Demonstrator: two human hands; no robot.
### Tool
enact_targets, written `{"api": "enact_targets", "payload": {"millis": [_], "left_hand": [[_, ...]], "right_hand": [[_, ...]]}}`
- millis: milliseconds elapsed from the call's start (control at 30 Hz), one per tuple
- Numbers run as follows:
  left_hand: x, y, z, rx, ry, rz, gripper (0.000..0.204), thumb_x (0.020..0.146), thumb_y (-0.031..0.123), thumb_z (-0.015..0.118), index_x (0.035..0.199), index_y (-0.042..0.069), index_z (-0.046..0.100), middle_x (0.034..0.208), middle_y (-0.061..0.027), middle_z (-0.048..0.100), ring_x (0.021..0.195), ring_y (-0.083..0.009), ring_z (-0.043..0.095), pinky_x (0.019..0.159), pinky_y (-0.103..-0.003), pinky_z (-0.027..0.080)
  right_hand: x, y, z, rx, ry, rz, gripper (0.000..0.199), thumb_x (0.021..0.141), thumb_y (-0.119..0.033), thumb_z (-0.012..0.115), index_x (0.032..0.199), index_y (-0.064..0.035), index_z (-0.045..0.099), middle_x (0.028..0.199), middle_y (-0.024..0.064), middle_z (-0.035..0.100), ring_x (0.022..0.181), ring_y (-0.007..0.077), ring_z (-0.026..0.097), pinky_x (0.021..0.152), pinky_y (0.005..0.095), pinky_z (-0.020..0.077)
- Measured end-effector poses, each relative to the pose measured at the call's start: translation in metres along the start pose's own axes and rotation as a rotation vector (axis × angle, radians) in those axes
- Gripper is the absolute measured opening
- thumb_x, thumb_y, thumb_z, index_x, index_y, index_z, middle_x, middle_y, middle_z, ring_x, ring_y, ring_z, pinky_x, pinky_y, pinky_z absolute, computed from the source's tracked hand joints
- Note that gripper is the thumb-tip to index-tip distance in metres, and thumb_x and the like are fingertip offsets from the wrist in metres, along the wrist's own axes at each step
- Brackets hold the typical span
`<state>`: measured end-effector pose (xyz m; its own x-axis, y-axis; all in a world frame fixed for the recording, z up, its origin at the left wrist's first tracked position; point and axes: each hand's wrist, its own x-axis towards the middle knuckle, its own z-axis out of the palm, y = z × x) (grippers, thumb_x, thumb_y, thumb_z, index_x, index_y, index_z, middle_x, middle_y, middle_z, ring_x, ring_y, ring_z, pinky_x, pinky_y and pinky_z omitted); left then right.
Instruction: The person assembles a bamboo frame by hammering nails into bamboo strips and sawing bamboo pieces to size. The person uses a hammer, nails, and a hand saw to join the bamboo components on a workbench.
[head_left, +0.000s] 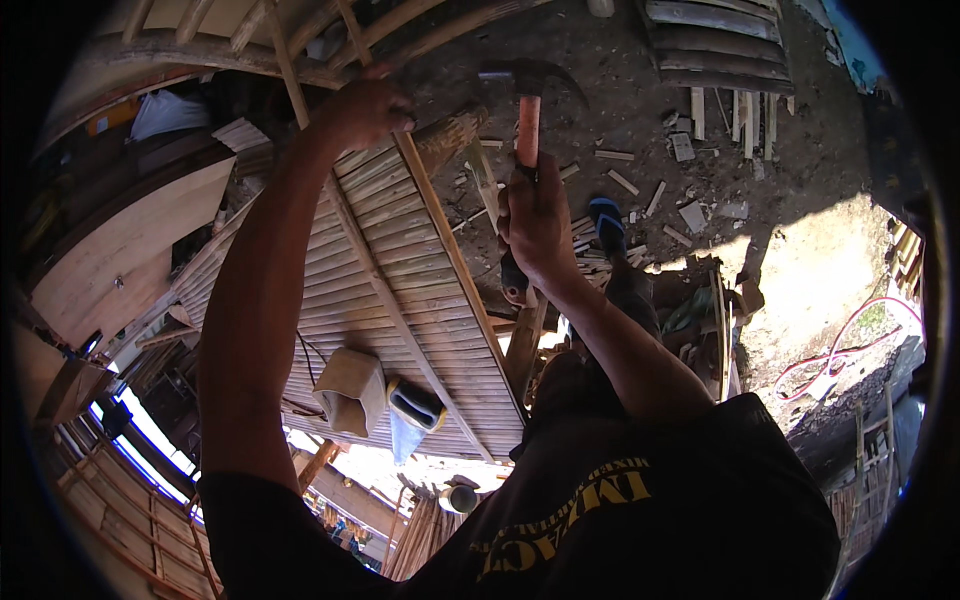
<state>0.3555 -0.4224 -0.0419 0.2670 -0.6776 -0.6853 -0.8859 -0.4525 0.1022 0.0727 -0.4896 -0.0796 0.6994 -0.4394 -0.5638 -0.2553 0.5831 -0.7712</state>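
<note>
Hammer (pixel 527 95): right hand (pixel 537 222) gripped its handle; lower handle hidden.
Left hand (pixel 366 105): closed on batten (pixel 425 200) at slatted panel's (pixel 360 260) far edge; fingertips unseen.

We see a slatted bamboo panel (pixel 400 260) carrying the things, its thin strips crossed by long wooden battens (pixel 440 220). On the slats lie a folded tan cloth pouch (pixel 350 390) and, just beside it, a handsaw (pixel 413 410) with a black and yellow handle. Beyond the panel we see the dirt ground (pixel 640 110), strewn with short offcuts of wood (pixel 690 215). A red hose (pixel 840 350) loops over its sunlit part.
</note>
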Motion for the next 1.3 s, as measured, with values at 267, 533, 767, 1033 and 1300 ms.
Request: {"api": "enact_targets", "payload": {"millis": [267, 533, 767, 1033, 1300], "left_hand": [[0.005, -0.003, -0.002, -0.052, -0.025, 0.025, 0.034, 0.088, 0.025, 0.073, 0.114, 0.003, 0.071, 0.137, -0.0112, 0.059, 0.147, -0.031, 0.03, 0.118, -0.043, 0.032], [0.005, -0.004, 0.018, -0.41, 0.895, -0.287, 0.048, 0.091, 0.042, 0.07, 0.117, 0.002, 0.068, 0.134, -0.0179, 0.057, 0.131, -0.0386, 0.048, 0.106, -0.049, 0.043], [-0.001, -0.007, 0.05, -0.492, 0.682, -0.262, 0.053, 0.097, 0.052, 0.052, 0.096, 0.003, 0.07, 0.085, -0.0203, 0.069, 0.088, -0.0381, 0.068, 0.078, -0.048, 0.048], [0.0, -0.001, 0.053, -0.407, 0.673, -0.384, 0.044, 0.098, 0.043, 0.052, 0.09, 0.003, 0.067, 0.075, -0.0181, 0.066, 0.075, -0.0379, 0.068, 0.069, -0.047, 0.049], [0.003, -0.005, 0.057, -0.263, 0.708, -0.3, 0.037, 0.1, 0.037, 0.051, 0.092, 0.004, 0.065, 0.075, -0.0188, 0.066, 0.071, -0.039, 0.066, 0.064, -0.049, 0.049]], "right_hand": [[0.006, 0.001, 0.007, 0.095, -0.035, 0.008, 0.013, 0.104, -0.021, 0.043, 0.111, -0.0101, 0.042, 0.07, -0.0002, 0.047, 0.048, 0.0072, 0.041, 0.04, 0.0274, 0.0368], [-0.018, -0.024, -0.023, 0.307, 0.002, 0.157, 0.019, 0.104, -0.023, 0.043, 0.117, -0.0086, 0.043, 0.075, 0.0015, 0.048, 0.051, 0.008, 0.042, 0.043, 0.0271, 0.0399], [-0.027, -0.016, 0.025, 0.477, 0.187, 0.09, 0.011, 0.104, -0.019, 0.042, 0.112, -0.0108, 0.041, 0.076, 0.0016, 0.048, 0.052, 0.0081, 0.045, 0.043, 0.0278, 0.0405], [-0.021, 0.008, 0.043, 0.412, 0.132, 0.052, 0.013, 0.105, -0.021, 0.042, 0.109, -0.0108, 0.036, 0.076, 0.0031, 0.047, 0.053, 0.0093, 0.048, 0.043, 0.0288, 0.044], [-0.023, 0.015, 0.035, 0.298, 0.177, -0.005, 0.016, 0.104, -0.016, 0.042, 0.111, -0.004, 0.034, 0.077, 0.0077, 0.052, 0.054, 0.0136, 0.053, 0.046, 0.0339, 0.0452]]}}
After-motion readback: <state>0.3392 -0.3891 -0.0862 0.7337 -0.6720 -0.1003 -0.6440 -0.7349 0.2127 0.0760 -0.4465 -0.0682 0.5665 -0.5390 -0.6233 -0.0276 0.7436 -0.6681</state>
